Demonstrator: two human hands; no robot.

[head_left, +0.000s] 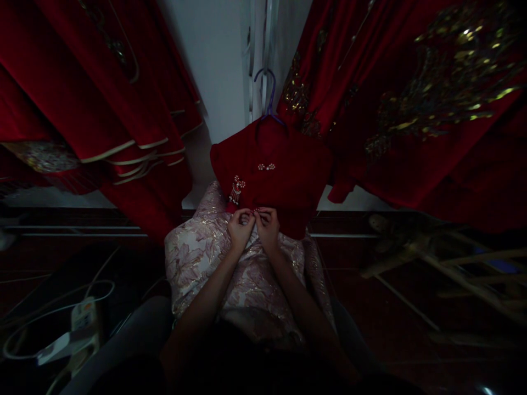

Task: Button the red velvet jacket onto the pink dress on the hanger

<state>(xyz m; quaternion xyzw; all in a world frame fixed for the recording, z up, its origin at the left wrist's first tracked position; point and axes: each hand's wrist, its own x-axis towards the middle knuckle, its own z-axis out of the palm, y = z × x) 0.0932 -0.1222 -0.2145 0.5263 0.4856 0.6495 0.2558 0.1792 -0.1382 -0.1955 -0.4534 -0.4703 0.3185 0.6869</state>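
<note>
A short-sleeved red garment hangs from a purple hanger. It has a beaded fastener below the neck and a beaded brooch-like ornament with dangling strands on its left side. At the garment's front, low down, my left hand and my right hand meet with thumbs and fingertips pinched. Both pinch a small beaded fastener there, mostly covered by the fingers. Under my forearms, shiny pink-and-white floral fabric lies across my lap.
Red garments with pale edging hang at left. More red garments with gold sequins hang at right. A power strip with a white cable lies at lower left. A wooden frame, possibly a stool, lies at right on the dark floor.
</note>
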